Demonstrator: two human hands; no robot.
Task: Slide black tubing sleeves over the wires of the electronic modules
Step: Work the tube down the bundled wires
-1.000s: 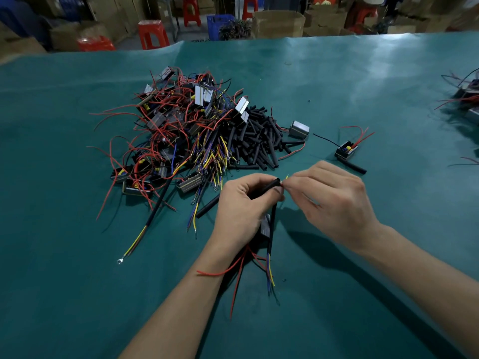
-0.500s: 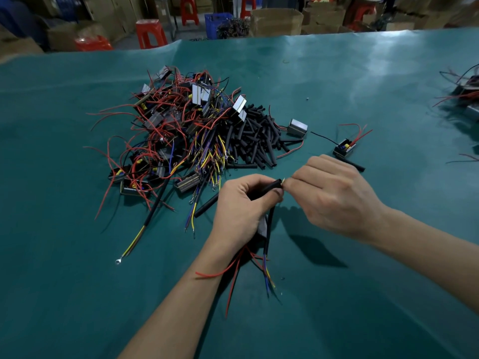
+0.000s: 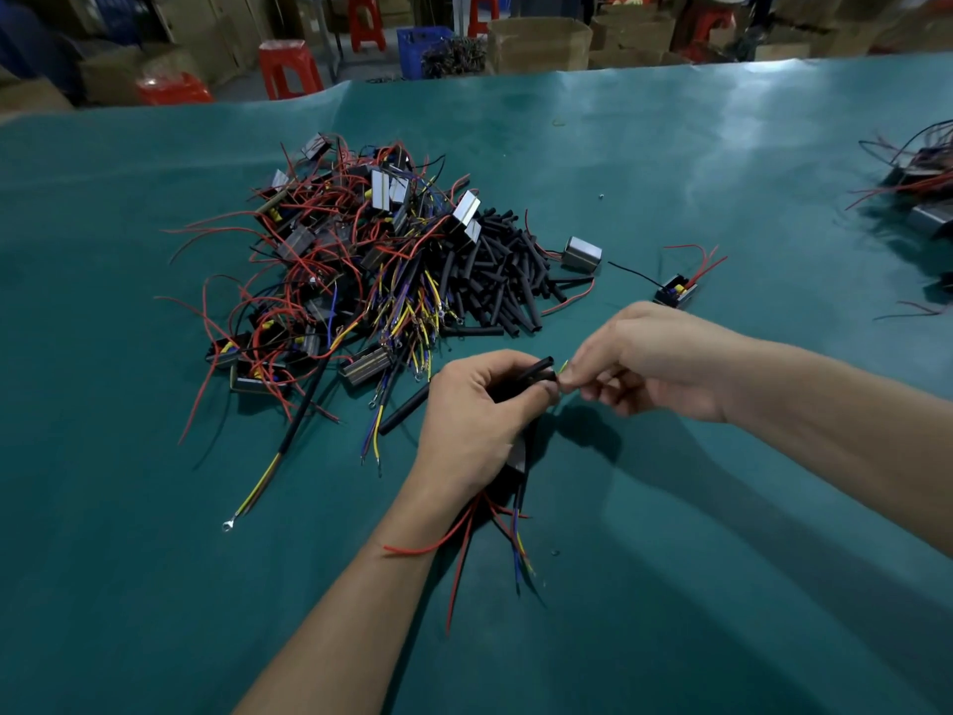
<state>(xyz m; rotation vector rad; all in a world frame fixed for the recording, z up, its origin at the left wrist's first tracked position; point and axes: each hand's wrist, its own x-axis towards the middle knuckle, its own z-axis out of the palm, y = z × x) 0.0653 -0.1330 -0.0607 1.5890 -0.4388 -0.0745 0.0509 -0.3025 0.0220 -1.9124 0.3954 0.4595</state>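
My left hand (image 3: 474, 420) grips a black tubing sleeve (image 3: 536, 372) whose open end points right. A module (image 3: 518, 459) hangs under that hand, mostly hidden, with red, blue and yellow wires (image 3: 508, 539) trailing toward me. My right hand (image 3: 650, 363) pinches the yellow-green wire tips (image 3: 565, 367) right at the sleeve's mouth. Behind the hands lies a heap of modules with red wires (image 3: 335, 260) and a pile of loose black sleeves (image 3: 495, 276).
The green table mat (image 3: 722, 508) covers the whole surface. A loose module (image 3: 581, 254) and another with red wires (image 3: 676, 291) lie behind my right hand. More modules (image 3: 918, 198) sit at the right edge. A sleeved cable with ring terminal (image 3: 268, 472) lies at left. Stools and boxes stand beyond.
My right hand has drawn slightly right and lifted, so a short bit of yellow-green wire now shows beyond the sleeve's end. My left hand has kept its grip.
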